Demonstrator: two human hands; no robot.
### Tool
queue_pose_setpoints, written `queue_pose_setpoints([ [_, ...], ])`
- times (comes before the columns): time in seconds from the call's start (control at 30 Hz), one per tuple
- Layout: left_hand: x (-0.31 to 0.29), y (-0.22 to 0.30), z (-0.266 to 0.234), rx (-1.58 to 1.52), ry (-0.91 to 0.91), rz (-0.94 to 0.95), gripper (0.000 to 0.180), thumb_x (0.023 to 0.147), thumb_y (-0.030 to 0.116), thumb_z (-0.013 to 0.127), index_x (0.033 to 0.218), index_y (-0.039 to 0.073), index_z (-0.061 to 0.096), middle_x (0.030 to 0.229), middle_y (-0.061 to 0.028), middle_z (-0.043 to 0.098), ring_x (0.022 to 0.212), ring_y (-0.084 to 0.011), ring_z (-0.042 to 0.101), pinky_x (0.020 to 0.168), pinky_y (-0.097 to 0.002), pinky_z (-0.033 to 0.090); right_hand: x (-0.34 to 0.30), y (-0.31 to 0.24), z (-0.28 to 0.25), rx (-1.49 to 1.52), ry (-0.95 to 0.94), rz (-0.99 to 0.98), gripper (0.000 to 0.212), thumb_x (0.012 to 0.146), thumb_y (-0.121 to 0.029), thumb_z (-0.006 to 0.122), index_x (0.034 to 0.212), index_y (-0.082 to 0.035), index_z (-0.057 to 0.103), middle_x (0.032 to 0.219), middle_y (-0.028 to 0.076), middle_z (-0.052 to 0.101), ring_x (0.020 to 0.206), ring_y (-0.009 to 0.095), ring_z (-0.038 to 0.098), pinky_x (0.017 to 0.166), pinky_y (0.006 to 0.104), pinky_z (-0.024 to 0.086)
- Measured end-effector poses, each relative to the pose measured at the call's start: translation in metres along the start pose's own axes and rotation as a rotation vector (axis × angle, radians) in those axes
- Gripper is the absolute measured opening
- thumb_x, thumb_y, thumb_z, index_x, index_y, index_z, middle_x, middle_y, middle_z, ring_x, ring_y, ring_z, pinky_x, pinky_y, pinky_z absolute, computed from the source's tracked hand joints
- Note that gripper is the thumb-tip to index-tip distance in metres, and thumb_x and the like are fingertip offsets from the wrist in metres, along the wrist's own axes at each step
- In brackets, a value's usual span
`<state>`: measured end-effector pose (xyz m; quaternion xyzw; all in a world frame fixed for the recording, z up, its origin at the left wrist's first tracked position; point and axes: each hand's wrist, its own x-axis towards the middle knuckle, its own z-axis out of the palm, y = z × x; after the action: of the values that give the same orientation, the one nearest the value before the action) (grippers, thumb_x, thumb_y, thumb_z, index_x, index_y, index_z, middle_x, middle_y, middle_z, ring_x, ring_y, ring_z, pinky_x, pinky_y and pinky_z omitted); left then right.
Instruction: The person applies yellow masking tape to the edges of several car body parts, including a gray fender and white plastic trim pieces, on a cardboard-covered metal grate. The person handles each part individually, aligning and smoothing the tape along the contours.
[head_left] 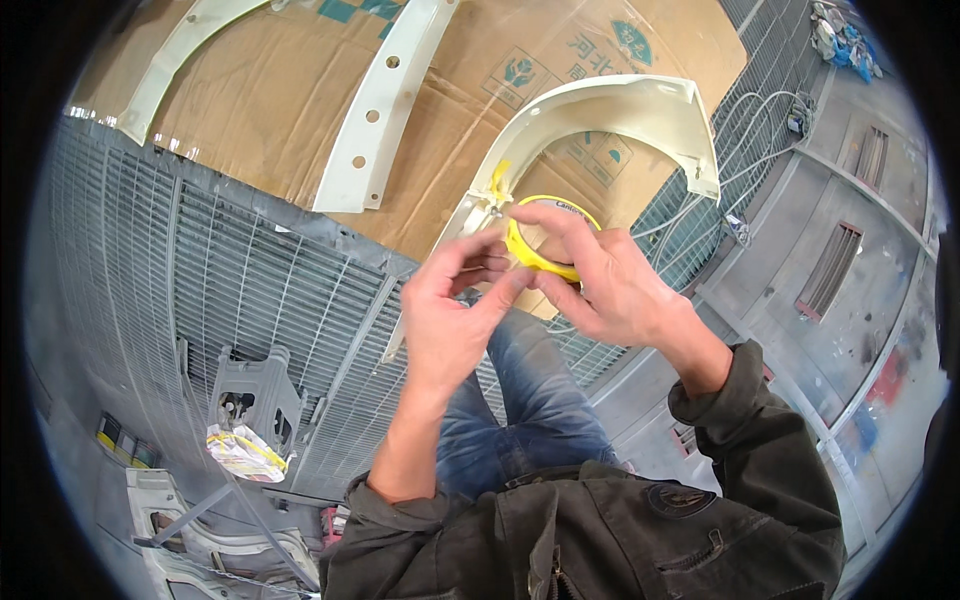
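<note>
My right hand grips a roll of yellow tape, with the fingers over its far side and the thumb at its near edge. My left hand is at the roll's left side, fingers curled and the thumb tip pressed to its lower edge. Its fingertips are slightly blurred, and any loose tape end is hard to make out. Just beyond the hands a cream-white curved panel, arch-shaped like a fender, lies on brown cardboard. A short yellow tape strip sits on the panel's left leg.
A white strip with round holes and another curved white piece lie on the cardboard. Metal grating is below. Pale cables loop at right. A grey plastic part stands at lower left, with white panels nearby.
</note>
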<state>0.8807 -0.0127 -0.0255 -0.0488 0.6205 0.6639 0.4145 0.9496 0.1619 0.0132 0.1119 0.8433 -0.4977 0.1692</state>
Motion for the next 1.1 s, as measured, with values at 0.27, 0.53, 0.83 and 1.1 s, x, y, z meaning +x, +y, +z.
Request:
queue_pose_setpoints([
  [0.27, 0.003, -0.019, -0.008, 0.042, 0.156, -0.143, 0.005, 0.090, 0.000, 0.072, 0.093, -0.004, 0.072, 0.080, -0.0048, 0.072, 0.070, -0.0083, 0.066, 0.067, -0.0219, 0.053, 0.015, 0.005, -0.017, -0.372, -0.254, -0.054, 0.033, 0.096, -0.022, 0.059, 0.127, -0.010, 0.054, 0.062, 0.012, 0.063, 0.058, 0.035, 0.065, 0.052, 0.0463, 0.050],
  [0.53, 0.014, -0.024, 0.007, 0.367, 0.486, 0.032, 0.010, 0.085, 0.006, 0.078, 0.087, -0.003, 0.073, 0.074, -0.0056, 0.070, 0.061, -0.0088, 0.062, 0.059, -0.0236, 0.050, 0.059, 0.002, -0.032, -0.811, -0.139, -0.061, 0.009, 0.082, -0.011, 0.064, 0.088, -0.005, 0.064, 0.062, 0.013, 0.065, 0.062, 0.033, 0.068, 0.057, 0.0423, 0.052],
  [0.83, 0.029, -0.017, 0.009, 0.584, 0.494, 0.057, 0.015, 0.079, 0.012, 0.078, 0.077, 0.000, 0.070, 0.067, -0.0068, 0.067, 0.057, -0.0166, 0.062, 0.057, -0.0309, 0.048, 0.073, 0.019, -0.016, -0.872, 0.043, -0.110, 0.024, 0.096, -0.030, 0.064, 0.083, -0.011, 0.059, 0.064, 0.006, 0.064, 0.061, 0.027, 0.067, 0.053, 0.0403, 0.051],
  [1.1, 0.033, -0.015, 0.007, 0.792, 0.473, 0.066, 0.021, 0.078, 0.019, 0.078, 0.069, 0.004, 0.066, 0.061, -0.0053, 0.063, 0.053, -0.0248, 0.059, 0.054, -0.0376, 0.046, 0.077, 0.023, -0.010, -0.886, 0.075, -0.100, 0.025, 0.095, -0.030, 0.065, 0.082, -0.010, 0.059, 0.066, 0.006, 0.065, 0.064, 0.027, 0.068, 0.054, 0.0392, 0.052],
])
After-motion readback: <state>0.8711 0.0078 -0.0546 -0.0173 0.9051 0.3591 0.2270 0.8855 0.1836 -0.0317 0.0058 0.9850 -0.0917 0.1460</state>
